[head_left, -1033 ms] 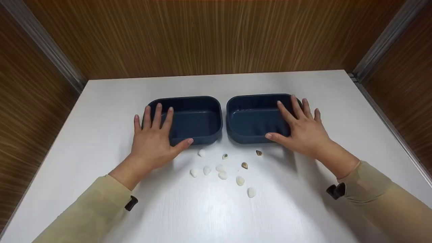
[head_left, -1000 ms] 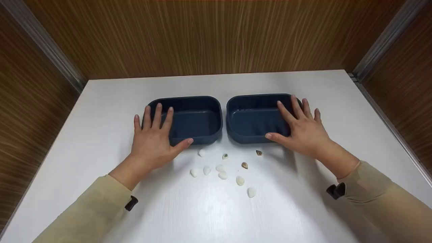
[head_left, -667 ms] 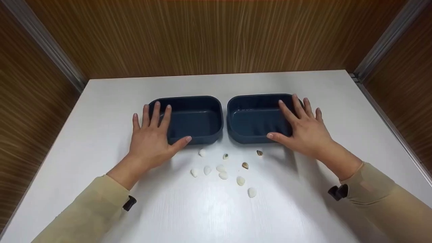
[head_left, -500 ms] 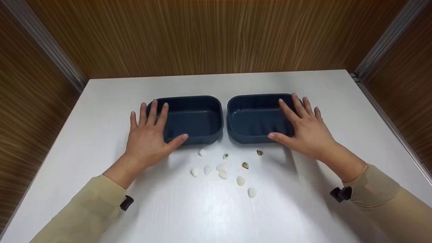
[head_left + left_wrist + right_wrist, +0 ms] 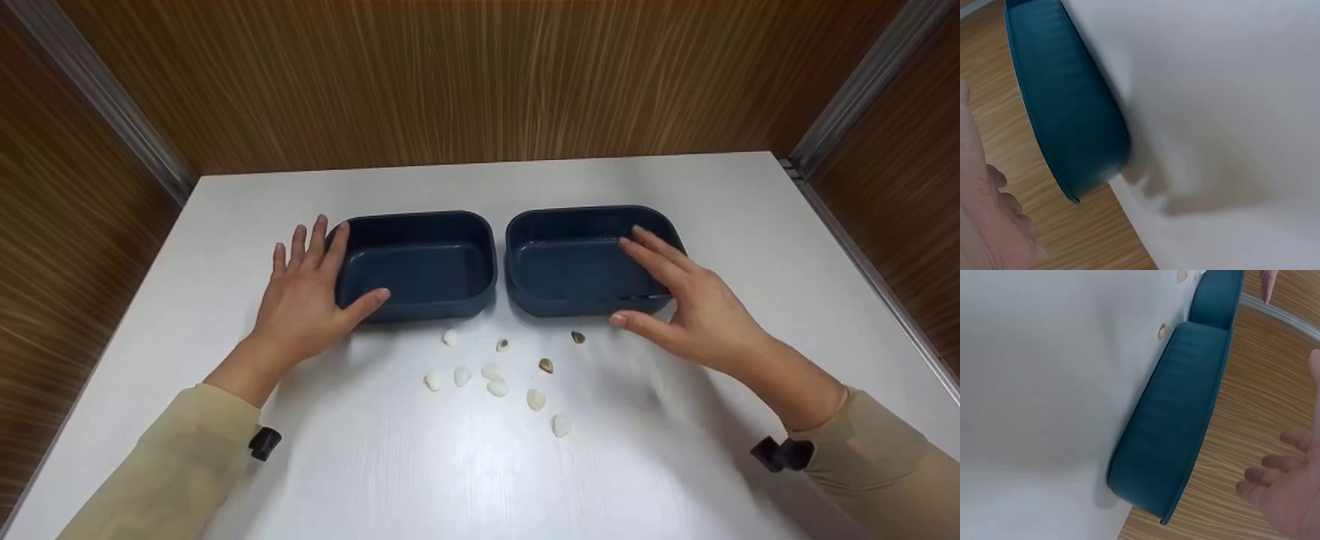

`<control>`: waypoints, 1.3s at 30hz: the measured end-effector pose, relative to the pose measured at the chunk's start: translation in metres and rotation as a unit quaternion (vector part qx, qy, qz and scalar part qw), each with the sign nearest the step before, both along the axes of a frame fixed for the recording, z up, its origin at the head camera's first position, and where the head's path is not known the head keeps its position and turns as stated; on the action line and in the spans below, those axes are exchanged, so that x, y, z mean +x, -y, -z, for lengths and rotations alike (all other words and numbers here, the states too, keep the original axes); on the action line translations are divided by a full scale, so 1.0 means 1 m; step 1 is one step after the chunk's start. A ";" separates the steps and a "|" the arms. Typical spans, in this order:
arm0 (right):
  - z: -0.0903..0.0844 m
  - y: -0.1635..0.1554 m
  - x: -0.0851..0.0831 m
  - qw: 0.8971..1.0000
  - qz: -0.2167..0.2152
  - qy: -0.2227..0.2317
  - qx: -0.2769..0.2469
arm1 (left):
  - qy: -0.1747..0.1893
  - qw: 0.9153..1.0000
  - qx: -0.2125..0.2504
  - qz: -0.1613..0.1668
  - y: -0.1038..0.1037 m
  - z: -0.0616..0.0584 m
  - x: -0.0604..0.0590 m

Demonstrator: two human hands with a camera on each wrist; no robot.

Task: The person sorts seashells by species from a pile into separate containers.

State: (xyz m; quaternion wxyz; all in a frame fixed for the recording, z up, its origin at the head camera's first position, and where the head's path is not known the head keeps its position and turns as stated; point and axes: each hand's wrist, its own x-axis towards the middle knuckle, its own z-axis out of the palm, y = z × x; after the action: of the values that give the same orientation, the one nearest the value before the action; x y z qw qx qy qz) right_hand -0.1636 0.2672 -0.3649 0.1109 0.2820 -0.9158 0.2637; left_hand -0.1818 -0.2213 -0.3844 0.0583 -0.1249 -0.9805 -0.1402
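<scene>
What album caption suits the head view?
Left hand and right hand near two dark blue trays, small shell-like pieces scattered in front.

High downward head view, nearer tilted wrist views, blue trays (image 5: 420, 274) (image 5: 574, 270) shared

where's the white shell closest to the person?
Head view, right of centre: the white shell lies on the table, on the near side of the right-hand tray; nearest neighbour is another white shell, up and left.
</scene>
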 end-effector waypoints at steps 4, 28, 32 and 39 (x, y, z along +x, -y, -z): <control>0.004 0.001 0.007 0.999 -0.025 -0.018 -0.015 | 0.007 1.000 0.011 0.004 0.008 0.004 -0.004; 0.049 0.019 0.036 0.944 -0.189 0.240 -0.125 | 0.090 0.992 0.085 0.006 0.028 0.027 -0.024; 0.057 0.019 0.038 0.933 -0.191 0.278 -0.124 | 0.095 0.991 0.089 0.003 0.030 0.029 -0.028; 0.066 0.021 0.038 0.923 -0.191 0.318 -0.105 | 0.104 0.991 0.087 -0.002 0.032 0.033 -0.030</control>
State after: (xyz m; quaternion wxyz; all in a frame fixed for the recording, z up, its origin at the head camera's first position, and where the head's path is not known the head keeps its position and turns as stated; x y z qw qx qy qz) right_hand -0.1258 0.2463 -0.4313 -0.2099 0.3396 -0.7986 0.4503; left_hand -0.2114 -0.2533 -0.4177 -0.0327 -0.1021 -0.9654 -0.2376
